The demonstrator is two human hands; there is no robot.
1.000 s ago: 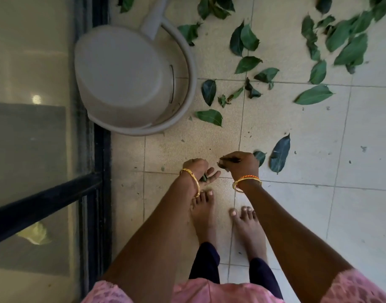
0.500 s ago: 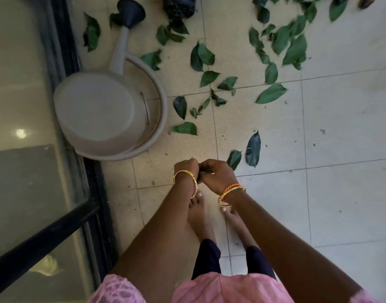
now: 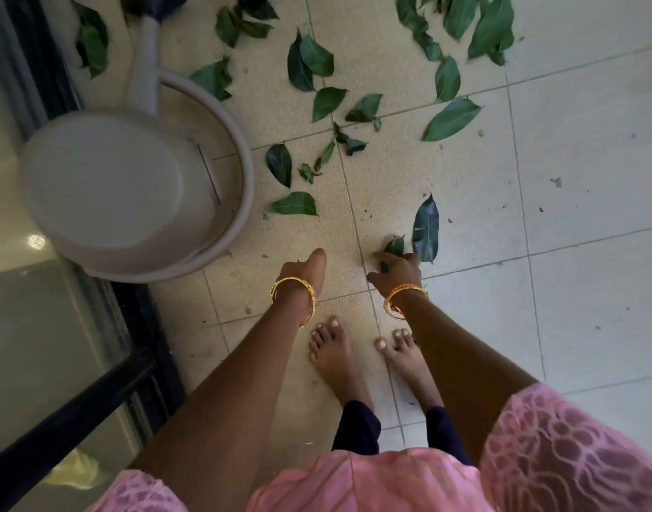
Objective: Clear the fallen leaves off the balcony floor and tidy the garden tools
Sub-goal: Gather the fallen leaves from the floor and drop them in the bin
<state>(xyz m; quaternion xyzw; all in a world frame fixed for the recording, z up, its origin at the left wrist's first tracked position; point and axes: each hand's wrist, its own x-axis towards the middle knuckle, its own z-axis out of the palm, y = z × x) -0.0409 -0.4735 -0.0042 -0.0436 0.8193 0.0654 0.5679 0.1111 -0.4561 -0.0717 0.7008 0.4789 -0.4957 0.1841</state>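
Both arms reach down. My left hand hangs w/ fingers together, holding nothing. Right hand: fingers curled, pinching a leaf.

Home balcony: tiled floor, glass railing, watering can

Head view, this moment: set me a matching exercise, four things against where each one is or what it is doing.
Things:
1. watering can
2. right hand
3. left hand
4. large dark leaf

States:
A. lies flat on the tile just beyond the right hand
B. on the floor by the glass door
C. reaches down, holding nothing that shows
D. fingers on a small leaf

Pairs: 1-B, 2-D, 3-C, 4-A
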